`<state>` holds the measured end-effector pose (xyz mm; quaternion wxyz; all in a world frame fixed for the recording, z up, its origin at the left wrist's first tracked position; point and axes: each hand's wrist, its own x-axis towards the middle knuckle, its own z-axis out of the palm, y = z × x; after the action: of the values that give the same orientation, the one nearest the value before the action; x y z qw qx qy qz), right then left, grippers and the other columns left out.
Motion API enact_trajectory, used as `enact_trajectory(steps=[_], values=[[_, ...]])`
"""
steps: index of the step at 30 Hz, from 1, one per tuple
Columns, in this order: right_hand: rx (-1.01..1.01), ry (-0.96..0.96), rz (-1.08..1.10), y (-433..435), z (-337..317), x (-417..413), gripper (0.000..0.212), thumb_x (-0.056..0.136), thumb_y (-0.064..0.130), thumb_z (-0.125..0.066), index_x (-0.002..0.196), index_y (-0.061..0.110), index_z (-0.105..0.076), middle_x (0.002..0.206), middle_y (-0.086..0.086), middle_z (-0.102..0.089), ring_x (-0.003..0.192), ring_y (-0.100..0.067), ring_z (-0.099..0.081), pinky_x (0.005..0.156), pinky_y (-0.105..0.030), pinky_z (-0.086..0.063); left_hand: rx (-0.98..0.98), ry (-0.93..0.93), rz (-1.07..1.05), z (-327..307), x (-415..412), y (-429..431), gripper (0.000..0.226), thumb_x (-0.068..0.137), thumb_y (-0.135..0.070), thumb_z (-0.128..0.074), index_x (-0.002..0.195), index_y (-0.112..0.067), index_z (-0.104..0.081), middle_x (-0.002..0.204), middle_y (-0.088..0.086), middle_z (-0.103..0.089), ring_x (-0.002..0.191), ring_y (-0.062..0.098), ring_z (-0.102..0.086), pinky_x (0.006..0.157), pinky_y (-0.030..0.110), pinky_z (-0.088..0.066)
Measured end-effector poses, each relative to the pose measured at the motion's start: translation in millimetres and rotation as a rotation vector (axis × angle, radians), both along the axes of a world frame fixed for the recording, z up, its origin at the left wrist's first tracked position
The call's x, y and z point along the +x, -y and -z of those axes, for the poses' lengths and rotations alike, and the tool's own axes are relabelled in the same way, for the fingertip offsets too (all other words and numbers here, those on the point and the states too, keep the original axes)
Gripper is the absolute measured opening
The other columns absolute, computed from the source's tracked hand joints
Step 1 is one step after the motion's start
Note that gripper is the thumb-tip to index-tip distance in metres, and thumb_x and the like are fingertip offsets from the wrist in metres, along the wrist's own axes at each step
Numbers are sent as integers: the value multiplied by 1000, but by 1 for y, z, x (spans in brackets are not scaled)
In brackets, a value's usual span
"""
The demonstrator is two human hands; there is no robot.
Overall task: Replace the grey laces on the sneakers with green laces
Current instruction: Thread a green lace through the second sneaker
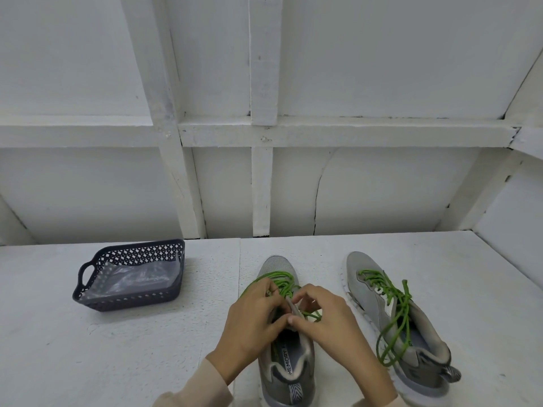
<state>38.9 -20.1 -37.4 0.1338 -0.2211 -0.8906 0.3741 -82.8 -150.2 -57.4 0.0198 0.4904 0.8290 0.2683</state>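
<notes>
grey sneakers [286,368], green laces [393,301], navy basket [129,301] (diamond lattice), white table [117,362]

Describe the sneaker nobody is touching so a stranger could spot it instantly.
On the white table, right of the dark basket, two grey sneakers sit side by side. Take the right sneaker, its heel angled outward. Unlike the left sneaker, gripped by the left hand and right hand, it lies untouched, its green lace trailing loose over the opening.

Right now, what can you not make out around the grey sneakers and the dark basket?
Head view.
Grey mesh sneaker, upper eyelets: under the left hand and right hand.
Its heel: cut by the bottom edge.
Whether the right hand pinches green cord lace or tongue: behind its fingers.
Dark perforated plastic basket, contents: veiled by crumpled clear plastic.
</notes>
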Motion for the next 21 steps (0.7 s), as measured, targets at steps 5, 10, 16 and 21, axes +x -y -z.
enact_trajectory(steps=[5,10,16,21], values=[[186,37,-44,8,5,-4,32,81,34,-59,110,44,-53,108,18,-52,94,-3,-56,73,-28,-49,-63,-84,29,-6,-1,4,23,93,-46,-47,101,-26,-56,116,-15,-43,104,6,-43,75,29,-43],[257,-3,12,8,8,-7,27,81,41,-64,107,46,-60,107,20,-52,97,2,-54,73,-25,-48,14,-31,81,-10,-3,10,26,87,-49,-32,89,-28,-47,116,-16,-44,78,4,-42,70,32,-43],[307,22,-49,8,12,-18,16,84,45,-64,89,32,-71,109,19,-47,103,0,-46,73,-24,-44,137,143,124,-7,-11,20,18,87,-48,-56,94,-31,-54,108,-20,-45,89,5,-58,70,24,-52],[202,26,-48,10,19,-25,14,82,43,-69,91,35,-77,133,24,-40,122,2,-31,80,-20,-35,310,525,46,0,-17,30,18,84,-10,-72,89,-25,-65,94,-13,-63,93,11,-66,73,22,-56]])
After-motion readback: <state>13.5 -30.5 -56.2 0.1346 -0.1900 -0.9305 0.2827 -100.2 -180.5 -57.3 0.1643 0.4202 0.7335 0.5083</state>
